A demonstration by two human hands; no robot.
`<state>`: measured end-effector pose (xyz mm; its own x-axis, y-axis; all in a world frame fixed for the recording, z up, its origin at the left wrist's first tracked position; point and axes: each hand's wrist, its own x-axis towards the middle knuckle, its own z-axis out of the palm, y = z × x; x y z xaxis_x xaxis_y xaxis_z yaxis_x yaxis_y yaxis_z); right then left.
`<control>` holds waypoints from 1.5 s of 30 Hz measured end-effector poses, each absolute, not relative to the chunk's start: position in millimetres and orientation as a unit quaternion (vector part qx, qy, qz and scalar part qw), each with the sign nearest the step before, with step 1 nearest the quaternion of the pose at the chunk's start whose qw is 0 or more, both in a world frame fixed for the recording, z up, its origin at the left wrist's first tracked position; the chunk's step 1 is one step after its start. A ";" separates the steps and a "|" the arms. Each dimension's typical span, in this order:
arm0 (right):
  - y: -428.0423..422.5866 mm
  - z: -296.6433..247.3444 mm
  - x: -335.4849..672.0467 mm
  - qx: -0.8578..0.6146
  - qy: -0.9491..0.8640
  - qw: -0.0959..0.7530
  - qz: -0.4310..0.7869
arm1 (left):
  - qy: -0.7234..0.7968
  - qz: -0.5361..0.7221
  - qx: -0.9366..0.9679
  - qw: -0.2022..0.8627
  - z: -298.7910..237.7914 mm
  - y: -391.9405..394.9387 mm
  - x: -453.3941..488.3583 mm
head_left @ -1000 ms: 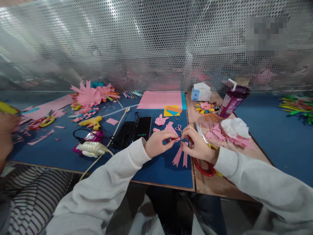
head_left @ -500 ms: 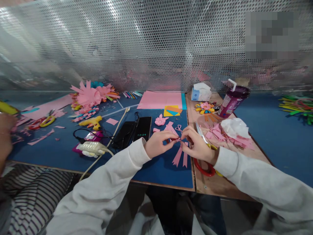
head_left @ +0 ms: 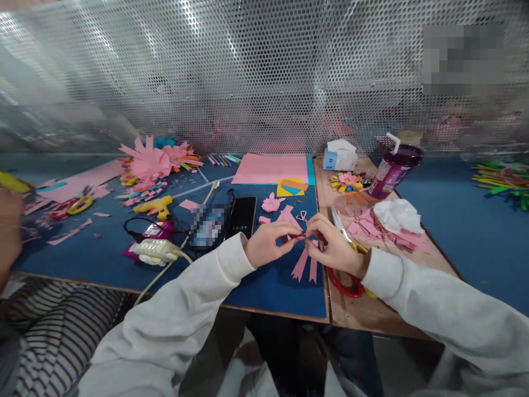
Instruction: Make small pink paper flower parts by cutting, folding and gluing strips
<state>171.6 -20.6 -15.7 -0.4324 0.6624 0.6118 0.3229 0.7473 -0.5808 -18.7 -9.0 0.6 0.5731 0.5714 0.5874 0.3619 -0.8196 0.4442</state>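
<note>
Between my two hands is a small pink paper strip [head_left: 302, 237], pinched at both ends over the blue table. My left hand [head_left: 273, 241] grips it from the left with thumb and forefinger. From the right, my right hand [head_left: 330, 242] holds the other end, its fingers curled. Below my fingertips lie pink paper strips with notched ends [head_left: 305, 267]. A pink paper flower [head_left: 271, 203] and more cut pink pieces lie just beyond. Scissors with red and yellow handles [head_left: 346, 283] rest partly under my right hand and wrist.
Left are two phones [head_left: 242, 214], a power strip [head_left: 155, 251] with cables, a yellow glue gun [head_left: 155, 207] and large paper flowers [head_left: 149, 160]. Right are a purple cup [head_left: 390, 172], crumpled tissue [head_left: 397, 216] and a tissue box [head_left: 339, 156]. Another person's hand [head_left: 10, 231] is far left.
The left phone's screen, dark before, now shows a blurred picture. My hands and the paper strip look almost unmoved. The other person's hand at far left has shifted slightly.
</note>
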 end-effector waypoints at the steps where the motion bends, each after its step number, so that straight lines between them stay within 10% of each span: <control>1: -20.6 -15.6 171.5 -0.299 -0.824 0.441 0.192 | 0.268 0.376 0.876 0.139 0.6 -9.0 -18.6; 45: -20.3 -17.9 170.5 -0.292 -0.828 0.435 0.198 | 0.265 0.359 0.883 0.144 -2.1 -8.8 -20.3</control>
<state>170.5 -20.3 -17.9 -0.4506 0.6562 0.6053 0.3124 0.7511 -0.5816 -20.3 -8.8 -2.1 0.6009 0.5725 0.5578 0.3652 -0.8174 0.4455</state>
